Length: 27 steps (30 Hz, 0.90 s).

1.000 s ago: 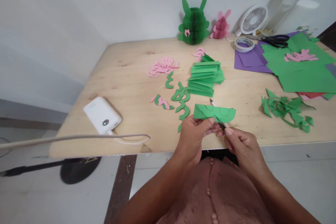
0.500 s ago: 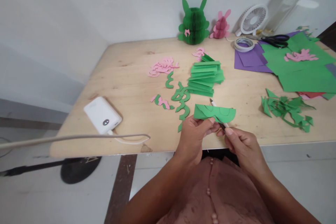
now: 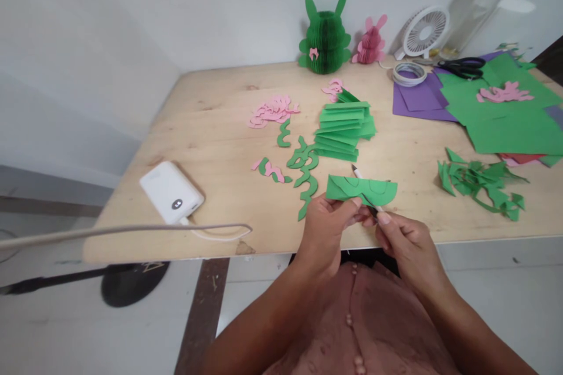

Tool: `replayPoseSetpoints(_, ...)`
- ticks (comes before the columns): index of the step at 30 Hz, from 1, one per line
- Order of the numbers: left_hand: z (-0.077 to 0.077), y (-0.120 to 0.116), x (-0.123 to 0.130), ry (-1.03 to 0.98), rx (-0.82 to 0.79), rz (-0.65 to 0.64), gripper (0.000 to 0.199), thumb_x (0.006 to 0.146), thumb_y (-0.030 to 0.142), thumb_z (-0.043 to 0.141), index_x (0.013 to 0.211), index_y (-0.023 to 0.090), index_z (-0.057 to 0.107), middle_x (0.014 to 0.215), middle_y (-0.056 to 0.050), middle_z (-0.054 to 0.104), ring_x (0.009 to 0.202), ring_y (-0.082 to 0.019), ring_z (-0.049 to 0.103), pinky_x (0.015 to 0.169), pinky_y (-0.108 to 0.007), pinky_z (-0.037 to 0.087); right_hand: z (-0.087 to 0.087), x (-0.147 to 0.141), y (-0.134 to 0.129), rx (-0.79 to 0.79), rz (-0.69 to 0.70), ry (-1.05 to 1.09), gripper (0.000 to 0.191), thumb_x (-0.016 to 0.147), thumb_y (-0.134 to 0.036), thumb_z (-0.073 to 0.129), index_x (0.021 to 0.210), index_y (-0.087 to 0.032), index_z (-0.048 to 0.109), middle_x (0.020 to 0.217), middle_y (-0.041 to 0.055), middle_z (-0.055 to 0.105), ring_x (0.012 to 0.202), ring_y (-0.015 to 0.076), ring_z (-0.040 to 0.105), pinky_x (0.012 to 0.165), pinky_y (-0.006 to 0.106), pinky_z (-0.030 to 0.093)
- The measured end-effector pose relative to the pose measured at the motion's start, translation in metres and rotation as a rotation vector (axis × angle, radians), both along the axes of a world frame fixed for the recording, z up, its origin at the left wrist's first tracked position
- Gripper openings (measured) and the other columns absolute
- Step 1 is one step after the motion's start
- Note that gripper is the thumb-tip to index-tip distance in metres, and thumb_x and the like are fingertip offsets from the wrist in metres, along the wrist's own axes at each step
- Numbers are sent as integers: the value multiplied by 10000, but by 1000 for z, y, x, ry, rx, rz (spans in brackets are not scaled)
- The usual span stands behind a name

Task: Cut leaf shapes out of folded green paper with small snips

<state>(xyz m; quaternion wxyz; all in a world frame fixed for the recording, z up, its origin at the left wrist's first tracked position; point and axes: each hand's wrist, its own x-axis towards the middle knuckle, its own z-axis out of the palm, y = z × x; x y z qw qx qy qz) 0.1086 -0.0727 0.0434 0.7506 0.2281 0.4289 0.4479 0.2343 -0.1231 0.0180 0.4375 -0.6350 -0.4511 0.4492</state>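
My left hand (image 3: 328,225) pinches the lower edge of a folded green paper strip (image 3: 385,192) that has curved outlines on it and a rounded right end. In the closed fingers of my right hand (image 3: 407,240) is a slim dark pointed tool (image 3: 372,210), its tip against the strip's lower edge; the fingers hide most of it. A white pen (image 3: 356,172) with a dark tip lies partly behind the strip. Left of my hands are wavy green paper cutouts (image 3: 309,184). Beyond the strip lies a stack of folded green paper strips (image 3: 338,129).
Pink cutouts (image 3: 275,110) and a white power bank (image 3: 171,192) with a cable are on the left. Green scraps (image 3: 484,184), green sheets (image 3: 514,132), black-handled scissors (image 3: 464,67) and tape (image 3: 409,74) lie right. Paper rabbits (image 3: 326,41), a fan (image 3: 424,32) and a bottle (image 3: 484,6) stand behind.
The green strip and my left hand have shifted very slightly to the right. The dark tool stays at the strip's lower edge, and the things around my hands look unchanged.
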Motion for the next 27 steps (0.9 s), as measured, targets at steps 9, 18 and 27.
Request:
replayPoseSetpoints(9, 4, 1, 2, -11, -17, 19, 111, 638, 208, 710, 686, 122, 656, 656, -33, 676, 596, -121, 612, 692, -282, 498, 0, -1, 2, -18, -12, 2, 470, 865, -534, 509, 562, -175, 522, 477, -43, 341, 451, 98, 301, 439, 238, 229)
replayPoseSetpoints(18, 6, 1, 3, -27, -19, 39, 108, 628, 204, 723, 662, 127, 656, 628, -23, 665, 565, -115, 592, 686, -291, 496, 3, -3, 3, -16, -12, -12, 480, 859, -571, 499, 615, -168, 593, 475, -40, 345, 445, 105, 301, 430, 245, 226)
replayPoseSetpoints(27, 6, 1, 3, -34, -11, 43, 99, 638, 192, 716, 671, 123, 653, 624, -16, 659, 561, -105, 584, 678, -277, 494, 3, -3, 3, -3, -19, -7, 463, 873, -541, 499, 644, -157, 619, 480, -42, 343, 447, 99, 296, 425, 238, 232)
